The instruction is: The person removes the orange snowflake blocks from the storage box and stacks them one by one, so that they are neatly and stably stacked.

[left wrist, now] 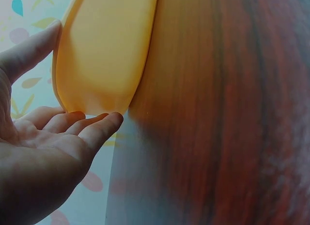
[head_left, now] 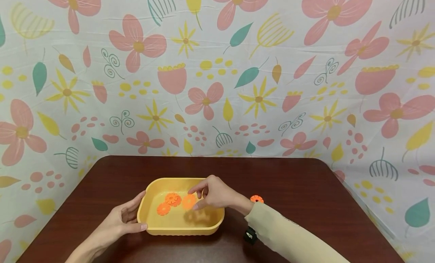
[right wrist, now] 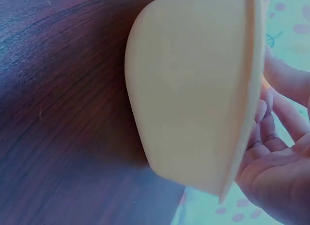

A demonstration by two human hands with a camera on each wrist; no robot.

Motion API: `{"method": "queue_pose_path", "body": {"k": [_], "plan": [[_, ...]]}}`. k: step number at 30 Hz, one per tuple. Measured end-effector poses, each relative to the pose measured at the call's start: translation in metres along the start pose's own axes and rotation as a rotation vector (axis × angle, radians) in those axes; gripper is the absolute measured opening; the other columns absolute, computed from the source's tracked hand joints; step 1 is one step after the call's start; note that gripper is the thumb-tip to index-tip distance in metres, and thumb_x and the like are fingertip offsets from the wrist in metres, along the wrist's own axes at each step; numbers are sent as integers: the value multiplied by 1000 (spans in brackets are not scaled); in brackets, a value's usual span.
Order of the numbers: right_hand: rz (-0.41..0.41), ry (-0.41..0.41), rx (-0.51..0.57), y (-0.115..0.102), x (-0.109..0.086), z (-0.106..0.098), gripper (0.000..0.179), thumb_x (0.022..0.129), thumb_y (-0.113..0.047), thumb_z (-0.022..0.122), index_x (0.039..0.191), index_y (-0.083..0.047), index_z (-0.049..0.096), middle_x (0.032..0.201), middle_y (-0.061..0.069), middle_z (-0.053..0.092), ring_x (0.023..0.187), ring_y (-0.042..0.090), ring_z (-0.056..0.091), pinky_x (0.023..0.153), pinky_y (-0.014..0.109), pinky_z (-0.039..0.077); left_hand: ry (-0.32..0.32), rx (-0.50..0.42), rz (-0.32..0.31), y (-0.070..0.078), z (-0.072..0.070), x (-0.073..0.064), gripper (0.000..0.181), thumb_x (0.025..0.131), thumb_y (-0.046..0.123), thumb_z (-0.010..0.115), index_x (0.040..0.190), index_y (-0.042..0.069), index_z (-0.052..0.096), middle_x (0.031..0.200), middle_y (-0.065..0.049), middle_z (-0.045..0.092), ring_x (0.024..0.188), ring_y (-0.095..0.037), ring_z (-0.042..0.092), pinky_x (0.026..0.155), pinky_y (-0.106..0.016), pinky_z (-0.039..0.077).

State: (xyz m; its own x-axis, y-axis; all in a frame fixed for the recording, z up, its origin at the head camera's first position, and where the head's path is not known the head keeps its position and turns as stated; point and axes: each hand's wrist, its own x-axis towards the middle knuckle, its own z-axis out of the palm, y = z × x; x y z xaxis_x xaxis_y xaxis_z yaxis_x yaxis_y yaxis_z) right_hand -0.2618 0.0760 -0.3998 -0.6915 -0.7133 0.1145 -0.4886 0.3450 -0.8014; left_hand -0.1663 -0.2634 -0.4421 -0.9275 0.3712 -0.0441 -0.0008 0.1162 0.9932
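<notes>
A yellow plastic basin (head_left: 181,231) sits on the table. Inside it, several orange notched discs (head_left: 164,209) lie in a small cluster. My left hand (head_left: 119,219) grips the basin's left end, thumb at the front rim and fingers against the outer wall; the left wrist view shows the fingertips at that wall. Over the basin's right half is my right hand (head_left: 215,193), thumb and index finger pinching a blurred orange notched disc (head_left: 189,201). In the right wrist view the basin's wall (right wrist: 189,94) hides most of that disc and some fingertips.
Another orange notched disc (head_left: 256,198) lies on the table just beyond my right forearm, partly covered by the sleeve. The dark brown wooden table (head_left: 299,187) runs back to a flower-patterned cloth (head_left: 207,66). A small black device (head_left: 250,235) shows under my right wrist.
</notes>
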Motion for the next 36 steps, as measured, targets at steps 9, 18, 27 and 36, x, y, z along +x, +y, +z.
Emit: {"method": "queue_pose_path", "body": {"k": [9, 18, 27, 36], "plan": [[23, 73, -7, -1, -17, -15, 39, 81, -8, 93, 118, -9, 81, 72, -6, 51, 66, 7, 43, 64, 24, 38, -15, -17, 10, -3, 0, 1, 97, 95, 1, 75, 169, 3, 13, 171, -21, 16, 140, -16, 51, 101, -29, 51], [-17, 131, -3, 3, -37, -30, 41, 82, -8, 92, 121, -5, 80, 69, -4, 47, 65, 10, 40, 64, 25, 36, -8, -11, 18, -2, 0, 1, 97, 94, 1, 76, 168, 1, 12, 171, -20, 16, 138, -13, 52, 101, -27, 50], [15, 181, 5, 10, -56, -44, 40, 82, -10, 92, 120, -8, 81, 70, -4, 50, 65, 12, 44, 64, 26, 37, -18, -37, -6, -1, 0, 0, 97, 96, 1, 74, 169, 3, 11, 172, -20, 13, 136, -9, 53, 100, -31, 52], [21, 232, -28, 26, -75, -56, 38, 80, -12, 94, 116, -10, 83, 71, -1, 50, 68, 14, 46, 62, 25, 38, -17, -35, -10, 0, 1, 0, 96, 96, 2, 74, 169, 3, 11, 172, -20, 15, 137, -12, 54, 100, -31, 52]]}}
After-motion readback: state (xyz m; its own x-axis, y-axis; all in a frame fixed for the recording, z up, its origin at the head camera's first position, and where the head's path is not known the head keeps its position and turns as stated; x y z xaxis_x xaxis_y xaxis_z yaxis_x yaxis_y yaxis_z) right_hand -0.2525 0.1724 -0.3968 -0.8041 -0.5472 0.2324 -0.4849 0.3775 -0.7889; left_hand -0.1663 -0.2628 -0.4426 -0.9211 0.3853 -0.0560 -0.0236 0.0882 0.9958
